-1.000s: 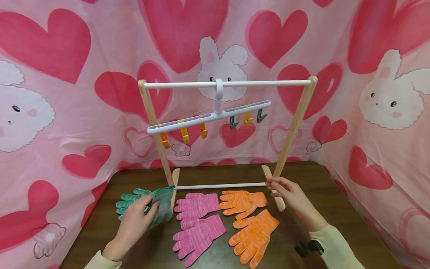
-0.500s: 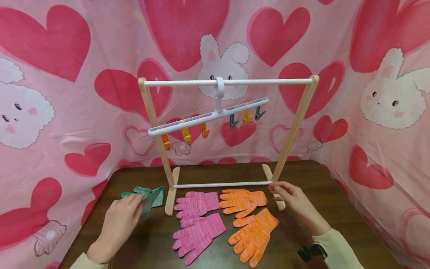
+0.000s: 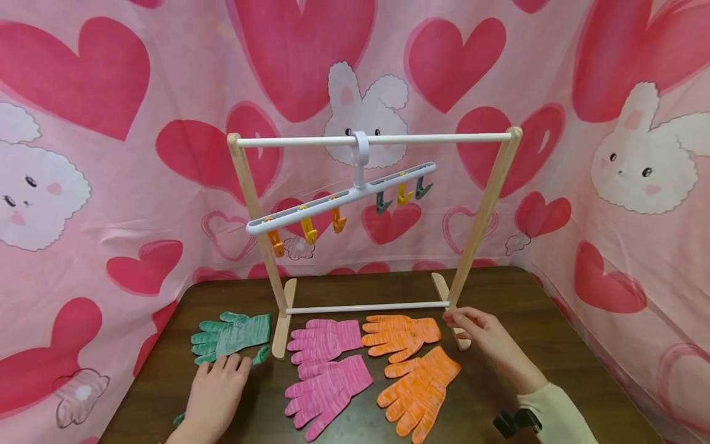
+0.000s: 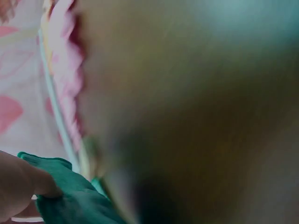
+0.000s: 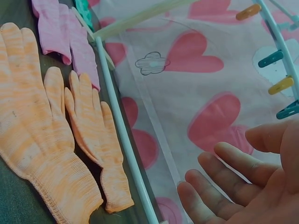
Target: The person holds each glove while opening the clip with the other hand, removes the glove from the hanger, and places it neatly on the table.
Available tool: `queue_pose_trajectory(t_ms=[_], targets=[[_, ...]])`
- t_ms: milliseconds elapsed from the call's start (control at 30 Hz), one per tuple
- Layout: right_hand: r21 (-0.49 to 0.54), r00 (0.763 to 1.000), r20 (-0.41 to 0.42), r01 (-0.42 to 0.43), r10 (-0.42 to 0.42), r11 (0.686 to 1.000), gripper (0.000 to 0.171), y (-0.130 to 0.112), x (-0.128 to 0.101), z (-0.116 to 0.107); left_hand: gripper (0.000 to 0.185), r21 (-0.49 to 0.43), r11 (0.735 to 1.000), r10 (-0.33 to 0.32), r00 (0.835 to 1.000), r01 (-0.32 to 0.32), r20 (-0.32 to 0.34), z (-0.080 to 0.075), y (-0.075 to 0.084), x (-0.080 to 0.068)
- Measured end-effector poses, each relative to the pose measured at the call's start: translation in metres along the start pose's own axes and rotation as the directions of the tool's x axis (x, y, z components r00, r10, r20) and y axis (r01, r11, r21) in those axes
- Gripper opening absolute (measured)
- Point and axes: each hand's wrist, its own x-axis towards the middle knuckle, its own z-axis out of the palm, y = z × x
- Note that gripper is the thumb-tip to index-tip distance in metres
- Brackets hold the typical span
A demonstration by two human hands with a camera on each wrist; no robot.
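Two green gloves (image 3: 232, 336) are seen near the counter's (image 3: 554, 320) left edge, the flat left hand (image 3: 215, 394) pressing one. Two pink, two orange lie mid-counter. The right hand (image 3: 477, 330) is relaxed, empty.

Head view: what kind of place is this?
Likely a staged tabletop set, not a real laundry room: heart-and-bunny cloth backdrop on all sides, a small drying rack with clip hanger, and gloves on a dark table.

Bare table (image 3: 499, 283) lies behind the drying rack (image 3: 482, 216); gloves (image 3: 327, 385) fill the front middle, the rack's low bar (image 3: 366, 306) blocking passage.
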Motion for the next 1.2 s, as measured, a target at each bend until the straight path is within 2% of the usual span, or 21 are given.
queue_pose_trajectory(t_ms=[67,133,200,233,333,467,533,700,967,1067,1200], targets=[[0.001,1.000,0.003,-0.004,0.004,1.000,0.036,0.000,0.000,0.000,0.020,-0.009,1.000,-0.023,0.989,0.024,0.143,0.004,0.009,-0.003],[0.003,1.000,0.007,0.000,0.000,1.000,0.035,0.001,0.000,0.001,0.019,-0.037,0.997,-0.050,0.961,0.062,0.270,0.009,0.015,-0.005],[0.003,1.000,0.012,0.000,0.000,1.000,0.034,0.002,0.000,0.001,0.019,-0.078,0.991,-0.075,0.939,0.107,0.336,0.013,0.019,-0.006],[0.001,1.000,0.013,-0.002,0.002,1.000,0.034,0.003,0.000,0.001,0.019,-0.100,0.987,-0.086,0.934,0.128,0.347,0.016,0.019,-0.007],[0.004,1.000,0.017,-0.020,0.020,1.000,0.034,0.005,0.000,0.002,0.026,-0.146,0.972,-0.124,0.931,0.183,0.342,0.021,0.019,-0.008],[0.005,0.999,0.035,-0.021,0.021,1.000,0.035,0.007,0.000,0.002,0.037,-0.165,0.957,-0.172,0.926,0.238,0.337,0.025,0.017,-0.007],[0.004,0.999,0.041,-0.008,0.007,1.000,0.035,0.007,0.000,0.003,0.034,-0.165,0.952,-0.190,0.923,0.256,0.334,0.025,0.017,-0.007],[-0.015,0.999,0.030,0.022,-0.022,1.000,0.032,0.009,-0.004,0.007,0.018,-0.144,0.956,-0.203,0.934,0.253,0.295,0.026,0.016,-0.007],[-0.075,0.998,-0.001,0.062,-0.062,0.995,0.028,0.015,-0.012,0.020,0.020,-0.147,0.953,-0.214,0.934,0.263,0.285,0.027,0.013,-0.007],[-0.134,0.998,-0.034,0.041,-0.046,0.990,0.026,0.015,-0.016,0.025,0.020,-0.147,0.955,-0.216,0.943,0.258,0.253,0.026,0.012,-0.007],[-0.271,0.992,-0.110,0.022,-0.054,0.962,0.024,0.017,-0.022,0.031,0.022,-0.169,0.945,-0.239,0.946,0.278,0.221,0.022,0.015,-0.002]])
